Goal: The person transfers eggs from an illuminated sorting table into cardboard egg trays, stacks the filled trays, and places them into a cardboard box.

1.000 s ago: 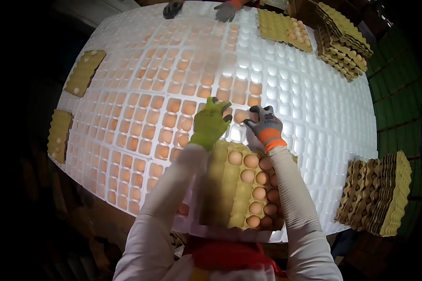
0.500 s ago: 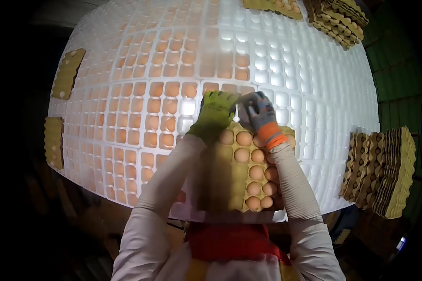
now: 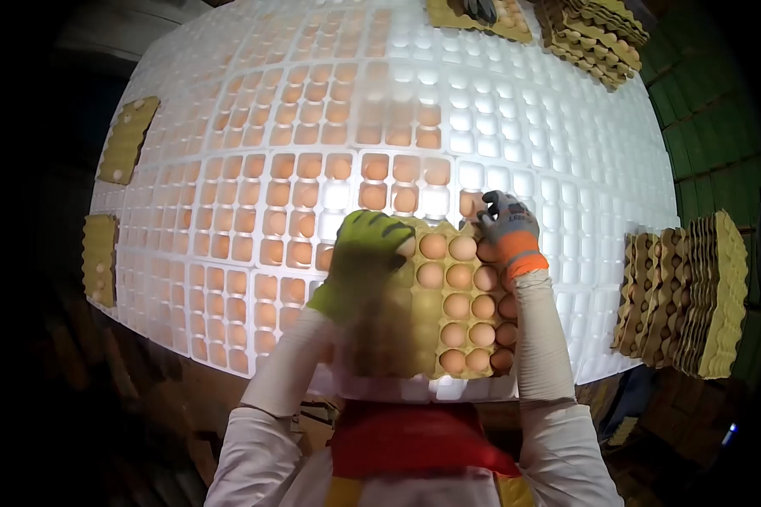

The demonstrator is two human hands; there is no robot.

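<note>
Brown eggs [image 3: 459, 276] sit in a cardboard egg tray [image 3: 427, 328] just in front of my body, its left part bare and shadowed. My left hand [image 3: 365, 249], in a green glove, is at the tray's upper left corner, fingers bent around an egg [image 3: 407, 247]. A grey and orange glove covers my right hand [image 3: 509, 226], beyond the tray's far right edge. Its curled fingertips are against an egg [image 3: 470, 204] in a cell of the white plastic trays [image 3: 500, 179]. Farther left, many cells hold eggs.
Stacked cardboard trays stand on the right [image 3: 685, 291] and at the far right corner [image 3: 592, 42]. Other cardboard trays lie along the left edge [image 3: 127, 142]. At the far side, another person's gloved hand [image 3: 480, 10] is over a cardboard tray with eggs.
Both hands have come back from the white cells and moved apart, left hand to the cardboard tray, right hand rightward. Eggs now show in the cells they covered. Another person's hand has appeared.
</note>
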